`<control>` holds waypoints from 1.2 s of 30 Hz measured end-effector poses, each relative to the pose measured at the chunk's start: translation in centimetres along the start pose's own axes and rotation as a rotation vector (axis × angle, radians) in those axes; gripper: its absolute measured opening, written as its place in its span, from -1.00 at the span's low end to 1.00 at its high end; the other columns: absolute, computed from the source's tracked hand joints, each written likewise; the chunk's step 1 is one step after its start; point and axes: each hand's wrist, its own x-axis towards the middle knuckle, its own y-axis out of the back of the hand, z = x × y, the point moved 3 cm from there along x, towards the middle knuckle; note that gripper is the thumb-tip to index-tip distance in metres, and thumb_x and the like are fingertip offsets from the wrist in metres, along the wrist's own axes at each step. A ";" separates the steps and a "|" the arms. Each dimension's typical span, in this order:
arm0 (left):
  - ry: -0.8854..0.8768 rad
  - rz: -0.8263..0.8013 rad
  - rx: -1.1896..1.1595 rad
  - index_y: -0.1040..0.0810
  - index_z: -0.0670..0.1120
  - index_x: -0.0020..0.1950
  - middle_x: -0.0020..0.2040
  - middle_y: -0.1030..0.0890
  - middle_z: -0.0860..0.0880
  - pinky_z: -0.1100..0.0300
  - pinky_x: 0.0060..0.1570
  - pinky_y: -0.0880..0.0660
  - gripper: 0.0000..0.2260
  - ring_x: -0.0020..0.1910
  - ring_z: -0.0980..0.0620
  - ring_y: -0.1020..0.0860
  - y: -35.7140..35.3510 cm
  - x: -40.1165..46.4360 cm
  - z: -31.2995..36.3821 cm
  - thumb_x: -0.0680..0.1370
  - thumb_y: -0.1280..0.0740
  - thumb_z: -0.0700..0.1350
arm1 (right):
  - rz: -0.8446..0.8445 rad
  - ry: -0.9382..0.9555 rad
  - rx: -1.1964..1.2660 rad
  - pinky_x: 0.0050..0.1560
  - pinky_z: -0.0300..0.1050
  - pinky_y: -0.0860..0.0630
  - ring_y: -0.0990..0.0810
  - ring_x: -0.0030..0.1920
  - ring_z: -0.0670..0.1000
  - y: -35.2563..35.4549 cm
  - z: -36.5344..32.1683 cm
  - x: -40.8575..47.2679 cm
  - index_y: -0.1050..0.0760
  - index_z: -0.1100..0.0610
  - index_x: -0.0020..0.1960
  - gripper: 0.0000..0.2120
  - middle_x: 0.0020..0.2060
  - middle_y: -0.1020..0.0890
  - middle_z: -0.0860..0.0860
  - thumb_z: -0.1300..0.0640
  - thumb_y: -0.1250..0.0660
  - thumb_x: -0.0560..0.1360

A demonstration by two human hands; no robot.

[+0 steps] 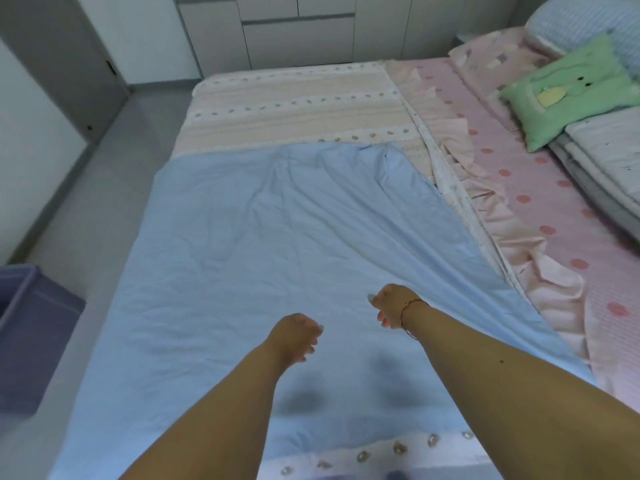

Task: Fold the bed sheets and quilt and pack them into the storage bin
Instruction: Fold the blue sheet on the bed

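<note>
The blue sheet point(277, 237) is spread flat on the bed, not yet folded (the storage bin point(24, 327) waits left of it), and the left hand point(294, 336) and right hand point(391, 304) are held above it with fingers loosely curled, holding nothing.

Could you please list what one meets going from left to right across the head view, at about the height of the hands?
Purple storage bin → blue sheet → left hand → right hand → pink dotted sheet.
</note>
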 end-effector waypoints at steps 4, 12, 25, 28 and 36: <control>-0.009 0.064 -0.026 -0.52 -0.19 0.07 -0.12 -0.56 -0.11 0.19 -0.25 -0.47 -0.84 -0.19 0.00 -0.53 2.1 -2.9 -1.5 0.60 -0.26 -0.11 | 0.000 0.063 -0.019 0.12 0.05 -0.56 -0.64 -0.13 0.14 -0.7 -1.9 -1.9 -0.48 0.25 -0.10 -0.63 -0.07 -0.68 0.20 -0.04 -0.11 0.60; -0.010 0.220 -0.116 -0.52 -0.15 0.03 -0.15 -0.56 -0.09 0.18 -0.23 -0.47 -0.87 -0.18 -0.02 -0.54 3.7 -10.2 -5.7 0.59 -0.28 -0.10 | -0.083 0.165 -0.062 0.06 0.01 -0.55 -0.59 -0.21 0.12 -4.7 -3.1 -5.9 -0.46 0.28 -0.02 -0.62 -0.07 -0.67 0.21 -0.04 -0.09 0.62; 0.103 0.431 -0.259 -0.52 -0.12 0.02 -0.15 -0.58 -0.08 0.23 -0.24 -0.47 -0.90 -0.23 0.03 -0.54 11.6 -21.2 -18.0 0.58 -0.25 -0.14 | -0.241 0.287 -0.153 -0.20 -0.10 -0.51 -0.54 -0.37 0.04 -18.0 -10.5 -12.2 -0.45 0.28 0.13 -0.61 -0.34 -0.57 0.09 -0.04 -0.10 0.61; 0.122 0.444 -0.280 -0.52 -0.14 0.04 -0.17 -0.57 -0.08 0.25 -0.28 -0.47 -0.89 -0.26 0.03 -0.53 14.4 -22.3 -21.2 0.58 -0.25 -0.14 | -0.230 0.295 -0.176 -0.16 -0.05 -0.54 -0.55 -0.32 0.09 -21.4 -13.2 -13.1 -0.46 0.28 0.09 -0.61 -0.26 -0.63 0.15 -0.04 -0.10 0.61; 0.180 0.426 -0.182 -0.48 -0.12 -0.11 -0.24 -0.54 -0.06 0.22 -0.31 -0.46 -0.90 -0.33 0.03 -0.51 24.6 -23.3 -31.2 0.59 -0.23 -0.20 | -0.213 0.282 -0.200 0.05 -0.01 -0.56 -0.60 -0.25 0.09 -33.2 -19.6 -16.3 -0.47 0.24 -0.12 -0.62 -0.21 -0.63 0.14 -0.04 -0.09 0.62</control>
